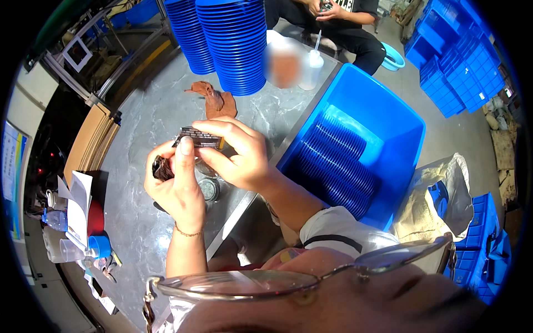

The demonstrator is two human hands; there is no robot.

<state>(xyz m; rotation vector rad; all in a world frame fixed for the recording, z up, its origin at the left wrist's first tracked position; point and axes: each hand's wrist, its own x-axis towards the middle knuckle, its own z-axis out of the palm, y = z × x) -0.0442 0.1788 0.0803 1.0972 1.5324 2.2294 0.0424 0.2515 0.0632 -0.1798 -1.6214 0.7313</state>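
Note:
Over the grey table, my left hand (186, 194) and my right hand (243, 155) meet on a small dark piece with a brick-like pattern (201, 139). My left thumb presses its near end, and the right fingers pinch its top and far side. A dark, glossy, crumpled-looking bit (162, 168) is tucked in the curled left fingers; its kind I cannot make out. Just below the hands stands a small round jar (209, 190) with greenish contents, partly hidden by the right hand. Beyond the fingers lies a reddish-brown cloth (214, 101).
Tall stacks of blue ribbed discs (233, 50) stand at the back, beside a white squeeze bottle (312, 69). A blue bin (388, 127) with more discs adjoins the table's right edge. Papers (83, 202) and cups (100, 246) are at left. Another person's hands (327, 10) work opposite.

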